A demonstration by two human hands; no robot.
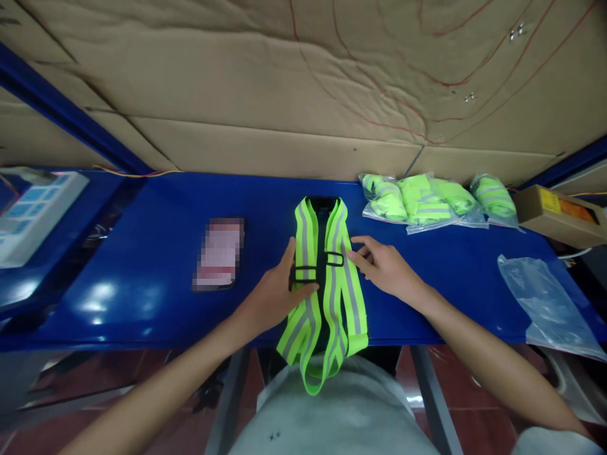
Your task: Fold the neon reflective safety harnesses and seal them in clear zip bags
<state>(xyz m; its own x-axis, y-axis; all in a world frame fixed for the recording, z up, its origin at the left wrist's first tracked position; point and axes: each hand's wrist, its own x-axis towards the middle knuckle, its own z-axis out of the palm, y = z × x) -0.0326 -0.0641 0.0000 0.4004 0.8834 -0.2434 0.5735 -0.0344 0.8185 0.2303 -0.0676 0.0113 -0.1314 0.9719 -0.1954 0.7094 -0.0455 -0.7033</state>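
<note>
**Bright green vest [334,294] lay between the left hand [272,291] and the right hand [386,268]**

Beyond both hands rose a wall of brown cardboard [237,76], crossed by thin red lines [444,84] on the right hand's side. Under the hands spread a shiny blue table [152,240], reaching far out past each of them. Nearest the body, below the hands, was a pale shirt [332,414].

The vest, made of green straps with grey stripes, lay in the space between the hands, its collar end a little beyond them. Its lower loops hung over the table's near edge, toward the shirt.

The left hand was open, thumb and forefinger spread wide, the thumb lying across the left strap and the forefinger along its outer edge. The right hand was half open with loosely bent fingers, its tips at the outer edge of the right strap; neither hand was closed around the cloth.

Far left of the left hand sat a white case [45,218] with blue squares. Beyond and right of the right hand lay green bundles [423,199] in clear bags, then a cardboard box [562,218]. A flat plastic bag [550,300] lay well right of that hand. A phone [219,249], its screen blurred, lay left of the left hand.

Smallest were two black buckles: the left buckle [306,268] just above the left thumb, the right buckle [334,254] just beside the right fingertips.
</note>
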